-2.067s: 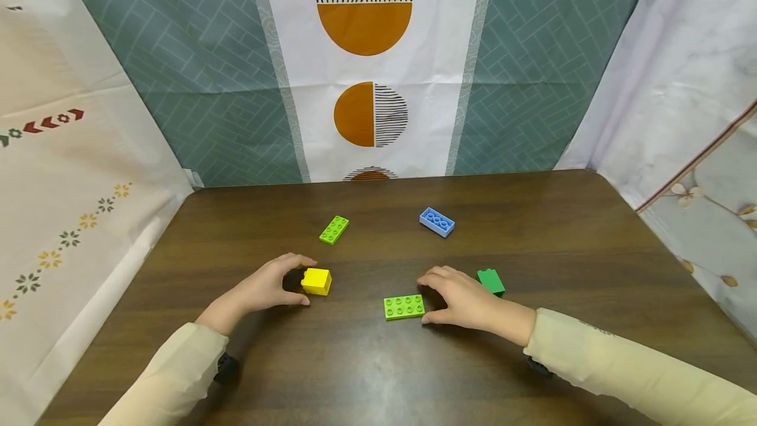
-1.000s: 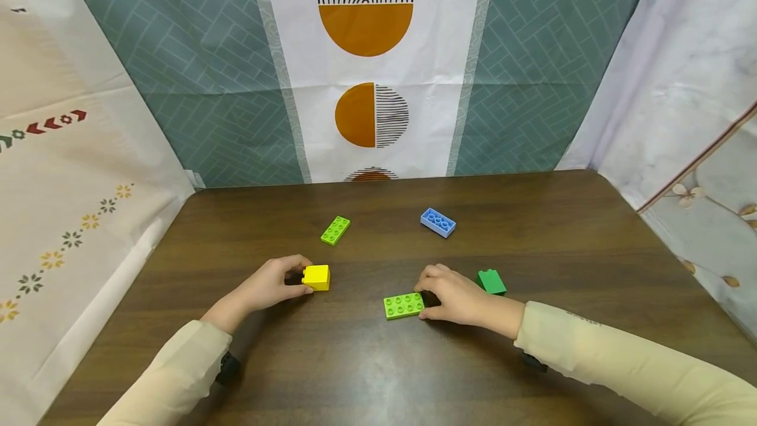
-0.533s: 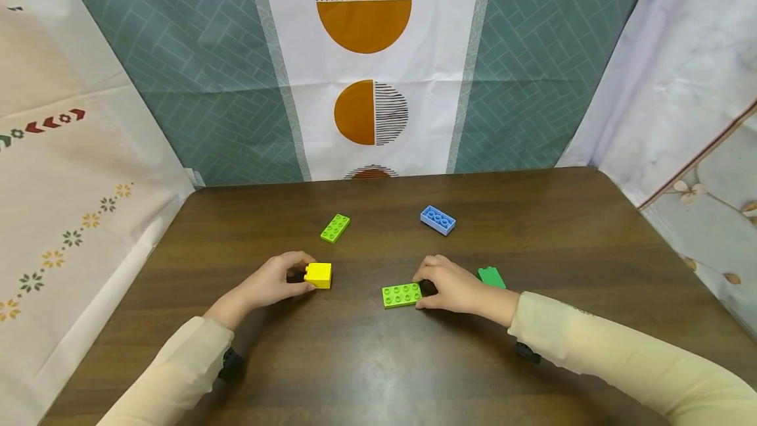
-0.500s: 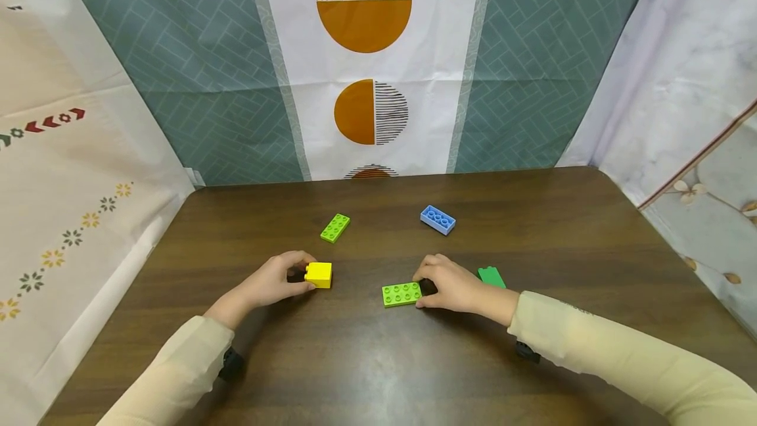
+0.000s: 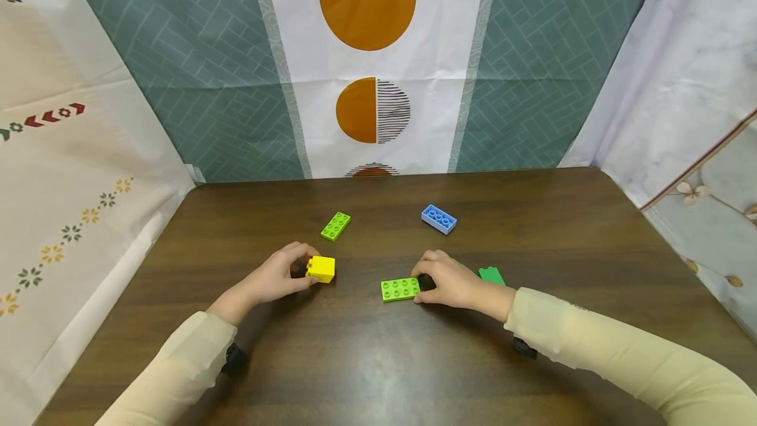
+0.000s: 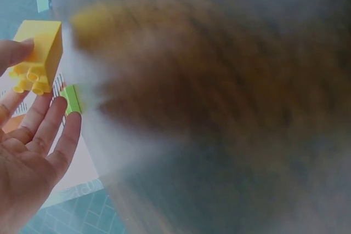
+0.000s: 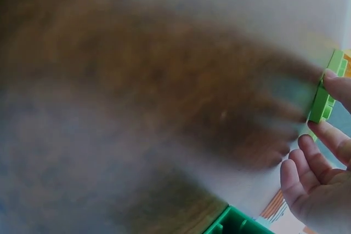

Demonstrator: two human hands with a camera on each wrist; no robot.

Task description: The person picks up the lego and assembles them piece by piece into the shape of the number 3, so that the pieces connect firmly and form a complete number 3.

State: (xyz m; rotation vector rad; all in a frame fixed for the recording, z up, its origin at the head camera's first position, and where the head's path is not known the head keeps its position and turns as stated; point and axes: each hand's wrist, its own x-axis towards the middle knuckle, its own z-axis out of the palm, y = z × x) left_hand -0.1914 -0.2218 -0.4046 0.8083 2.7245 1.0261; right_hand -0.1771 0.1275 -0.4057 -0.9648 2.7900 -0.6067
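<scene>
My left hand [image 5: 275,276] pinches a yellow toy building brick [image 5: 322,269] between thumb and fingers at the left of the table. In the left wrist view, the thumb lies on the yellow brick [image 6: 46,45], whose studs point toward the palm. My right hand [image 5: 452,281] grips the right end of a flat lime-green building brick [image 5: 400,289], studs up. The right wrist view shows thumb and a fingertip on the edges of this lime-green brick [image 7: 323,100]. A green brick [image 5: 491,275] stands behind the right wrist, partly hidden by it.
Farther back on the brown wooden table [image 5: 378,373] lie a second lime-green flat brick [image 5: 336,226] and an upturned blue brick [image 5: 439,219]. Patterned cloths [image 5: 207,84] hang behind the table and along both sides.
My left fingers have closed on the yellow brick, which has shifted slightly and tilted. My right hand has closed on the lime-green brick, and both have moved a little away from the near edge.
</scene>
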